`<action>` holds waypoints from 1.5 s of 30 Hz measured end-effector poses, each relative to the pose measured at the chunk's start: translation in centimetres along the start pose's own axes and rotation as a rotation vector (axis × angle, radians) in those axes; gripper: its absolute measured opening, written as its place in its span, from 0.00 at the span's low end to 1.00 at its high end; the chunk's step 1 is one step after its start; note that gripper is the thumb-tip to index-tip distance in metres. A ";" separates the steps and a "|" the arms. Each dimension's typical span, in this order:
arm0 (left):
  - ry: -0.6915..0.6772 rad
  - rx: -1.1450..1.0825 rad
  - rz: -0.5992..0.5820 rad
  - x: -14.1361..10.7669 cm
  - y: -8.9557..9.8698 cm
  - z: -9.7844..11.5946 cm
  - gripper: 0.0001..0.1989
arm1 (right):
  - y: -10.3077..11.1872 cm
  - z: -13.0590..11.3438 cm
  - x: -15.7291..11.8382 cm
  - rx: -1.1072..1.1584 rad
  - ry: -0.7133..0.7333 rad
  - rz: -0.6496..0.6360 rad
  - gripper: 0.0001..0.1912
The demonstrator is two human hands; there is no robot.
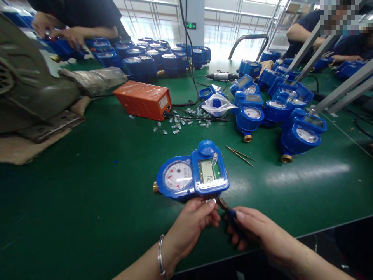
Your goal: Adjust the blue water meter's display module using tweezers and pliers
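A blue water meter (192,175) lies on the green bench in front of me, its round dial at the left and a lit-up digit display at the right. At its near edge my left hand (194,217) is closed, thumb and finger pinching a small shiny clear piece (212,200). My right hand (253,225) is wrapped round the blue handles of a pair of pliers (230,214). The jaws reach the small piece beside the meter's lower right edge; whether they grip it is too small to tell.
Tweezers (240,155) lie right of the meter. Behind are loose clear seals (180,122), an orange box (142,99) with cables, and a plastic bag (218,104). More blue meters (250,112) stand at right and back. A grey-green machine (35,77) stands left; co-workers sit opposite.
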State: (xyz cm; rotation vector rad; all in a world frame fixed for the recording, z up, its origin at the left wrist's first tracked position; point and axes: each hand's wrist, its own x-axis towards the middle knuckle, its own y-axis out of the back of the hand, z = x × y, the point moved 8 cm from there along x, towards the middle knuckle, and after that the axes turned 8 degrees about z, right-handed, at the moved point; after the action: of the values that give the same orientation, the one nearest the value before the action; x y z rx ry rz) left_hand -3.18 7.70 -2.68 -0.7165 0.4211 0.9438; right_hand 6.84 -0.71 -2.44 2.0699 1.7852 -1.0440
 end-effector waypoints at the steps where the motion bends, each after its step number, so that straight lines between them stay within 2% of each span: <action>1: -0.004 0.013 0.002 0.0 0.0 0.1 0.10 | 0.1 -0.2 0.1 -0.037 0.011 0.000 0.23; 8: -0.028 0.079 -0.002 0.2 0.2 0.2 0.09 | 0.1 -0.4 0.6 -0.215 0.001 -0.048 0.24; 18: -0.029 0.081 -0.008 0.1 0.3 0.2 0.08 | 0.6 -0.8 0.6 -0.470 0.166 0.018 0.23; 22: -0.033 0.124 0.001 0.1 0.5 0.3 0.09 | 0.3 -1.2 -0.2 -0.540 0.207 0.001 0.23; 24: -0.015 0.194 -0.014 0.3 0.4 -0.2 0.09 | 0.5 -1.3 -0.6 -0.519 0.270 0.008 0.21; 28: 0.009 0.460 0.013 0.0 0.6 -0.7 0.10 | 2.3 -0.3 -0.7 -0.330 0.366 0.139 0.18; 30: -0.075 0.748 -0.030 -1.4 0.3 0.7 0.11 | 3.1 0.8 -0.5 -0.248 0.374 0.189 0.18; 32: -0.212 1.049 -0.178 -3.7 -0.5 3.0 0.08 | 3.4 1.7 -0.3 -0.212 0.387 0.211 0.19; 34: -0.291 1.205 -0.276 -5.9 -0.3 5.8 0.07 | 3.5 2.1 -0.3 -0.206 0.418 0.217 0.20; 35: -0.298 1.214 -0.243 -6.3 0.5 7.6 0.07 | 3.4 2.2 -0.3 -0.207 0.433 0.216 0.20; 37: -0.359 1.183 -0.040 -5.8 2.8 11.8 0.10 | 3.2 2.2 -0.3 -0.203 0.456 0.219 0.20; 40: -0.599 1.253 0.392 -3.2 6.2 18.2 0.15 | 3.2 2.1 -0.5 -0.177 0.463 0.256 0.21; 41: -0.650 1.280 0.474 -2.1 6.8 19.4 0.17 | 3.3 2.2 -0.6 -0.163 0.464 0.275 0.21; 43: -0.714 1.326 0.563 -0.5 6.8 20.6 0.22 | 3.4 2.3 -0.8 -0.131 0.457 0.308 0.22; 45: -0.783 1.348 0.596 -0.7 5.5 20.4 0.29 | 3.7 2.7 -0.9 -0.088 0.438 0.338 0.23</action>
State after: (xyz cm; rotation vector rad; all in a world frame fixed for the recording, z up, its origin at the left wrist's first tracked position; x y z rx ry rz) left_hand -7.70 24.07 9.98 1.0368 0.4551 1.1358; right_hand 9.23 -3.88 -4.90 2.5678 1.5242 -0.4371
